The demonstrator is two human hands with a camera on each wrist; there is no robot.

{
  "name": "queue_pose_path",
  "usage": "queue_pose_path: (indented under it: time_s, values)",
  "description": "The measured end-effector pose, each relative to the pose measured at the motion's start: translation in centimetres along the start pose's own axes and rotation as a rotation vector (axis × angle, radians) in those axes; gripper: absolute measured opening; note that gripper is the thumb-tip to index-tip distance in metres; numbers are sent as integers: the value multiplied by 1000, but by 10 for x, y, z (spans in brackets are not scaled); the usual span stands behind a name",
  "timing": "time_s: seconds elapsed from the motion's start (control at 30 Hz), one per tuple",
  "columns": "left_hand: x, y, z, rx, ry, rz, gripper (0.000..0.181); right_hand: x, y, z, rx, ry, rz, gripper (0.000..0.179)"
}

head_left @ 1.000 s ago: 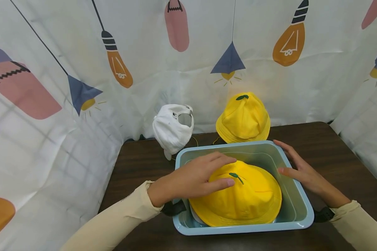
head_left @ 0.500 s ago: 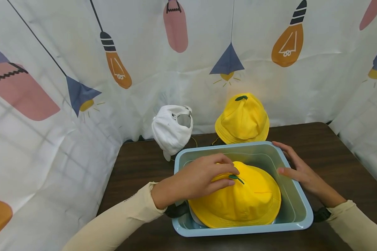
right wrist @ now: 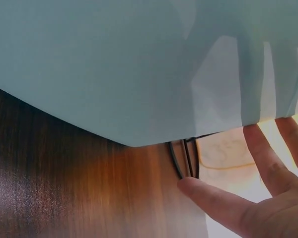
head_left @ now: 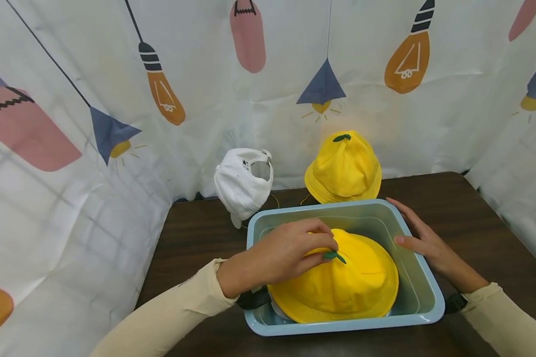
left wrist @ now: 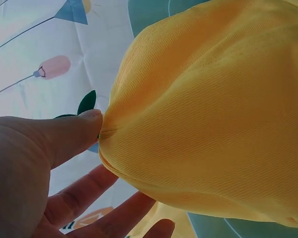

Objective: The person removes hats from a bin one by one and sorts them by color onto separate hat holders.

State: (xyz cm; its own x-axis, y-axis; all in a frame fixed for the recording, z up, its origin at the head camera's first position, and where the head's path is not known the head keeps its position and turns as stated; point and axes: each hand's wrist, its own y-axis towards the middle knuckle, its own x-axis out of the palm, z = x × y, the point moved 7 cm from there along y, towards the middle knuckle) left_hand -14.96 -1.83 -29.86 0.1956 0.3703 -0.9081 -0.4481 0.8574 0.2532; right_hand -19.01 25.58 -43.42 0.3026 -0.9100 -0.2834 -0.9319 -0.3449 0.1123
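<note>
A yellow bucket hat (head_left: 357, 280) lies crown up in a light blue plastic basin (head_left: 339, 326). My left hand (head_left: 290, 250) pinches the top of its crown, right beside the small green leaf (head_left: 335, 256). In the left wrist view the thumb (left wrist: 82, 130) presses the gathered cloth of the crown, and the other fingers reach behind it. My right hand (head_left: 433, 248) holds the basin's right rim, thumb over the inner side and fingers along the outside. Part of something white (head_left: 278, 310) shows under the hat's brim.
Behind the basin, a second yellow bucket hat (head_left: 344, 171) and a white cap (head_left: 245, 183) stand at the back of the dark wooden table (head_left: 192, 248). A white curtain (head_left: 268, 119) printed with lamps hangs just behind them and along both sides.
My left hand has come down from hovering over the hat, and its fingers have closed on the crown beside the leaf. The right hand stays on the basin's rim.
</note>
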Motion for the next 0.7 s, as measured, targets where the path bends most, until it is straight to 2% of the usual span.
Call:
queue_pose_path:
  time_s: [0.23, 0.7]
  values:
    - [1, 1, 0, -23, -9, -25, 27, -1, 0, 1, 12, -3, 9, 72]
    - [2, 5, 0, -40, 10, -42, 21, 1, 0, -3, -17, 18, -3, 71]
